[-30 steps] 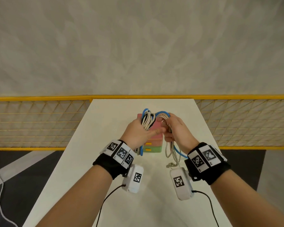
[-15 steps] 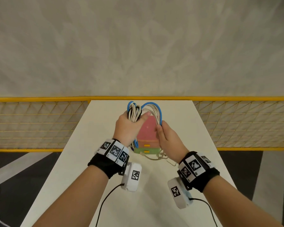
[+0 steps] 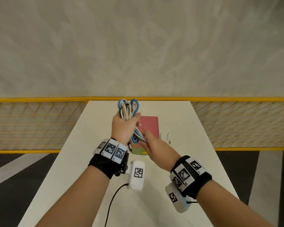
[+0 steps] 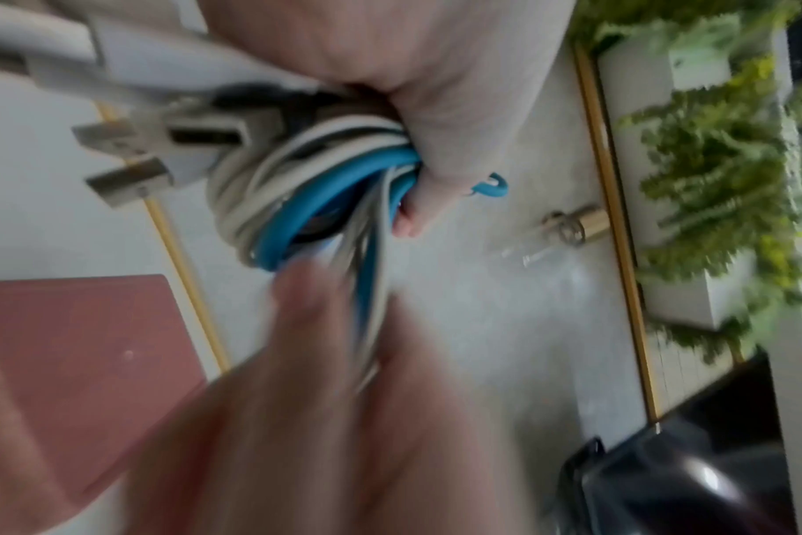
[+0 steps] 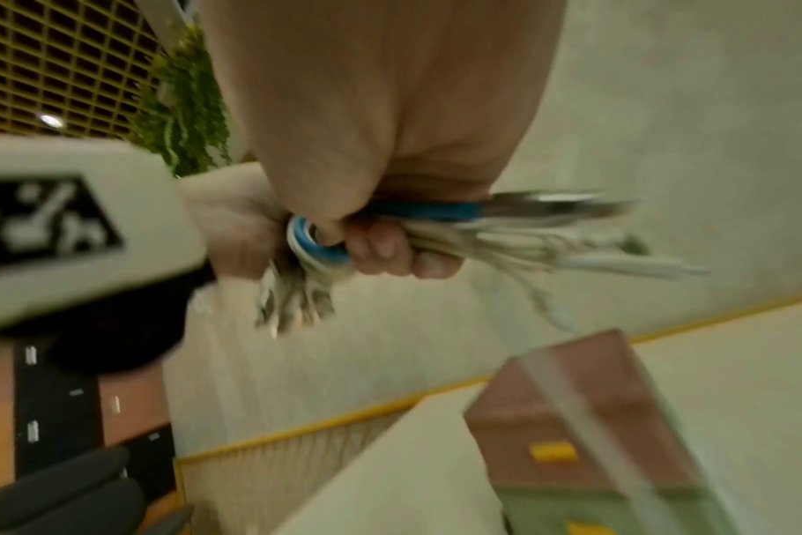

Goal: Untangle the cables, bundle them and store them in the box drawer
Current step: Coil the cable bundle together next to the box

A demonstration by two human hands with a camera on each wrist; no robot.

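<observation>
A: Blue and white cables (image 3: 128, 110), coiled into one bundle, are sitting in the left hand (image 3: 123, 126), whose grip is wrapping right round the middle of the loops, up above the bench (image 3: 82, 145).

B: And the right hand (image 3: 155, 145) is pinching the loose tails low down, just over the box (image 3: 150, 126) with its pink top.

A: I'm judging that bundle light and floppy, a touch springy. The coils are wanting to fan open, so the waist of the loops looks like the place to take hold, not the ends.

B: Agreed. The plugs are the only stiff parts, and smooth jackets may slide.

A: The left wrist view is giving us what the head view isn't: metal USB plugs (image 4: 129, 159) poking out beside the palm.

B: While the right wrist view, though blurred, is showing the box front, yellow drawer handles (image 5: 554, 451) on it. Whether a drawer is open, I cannot tell.
</observation>
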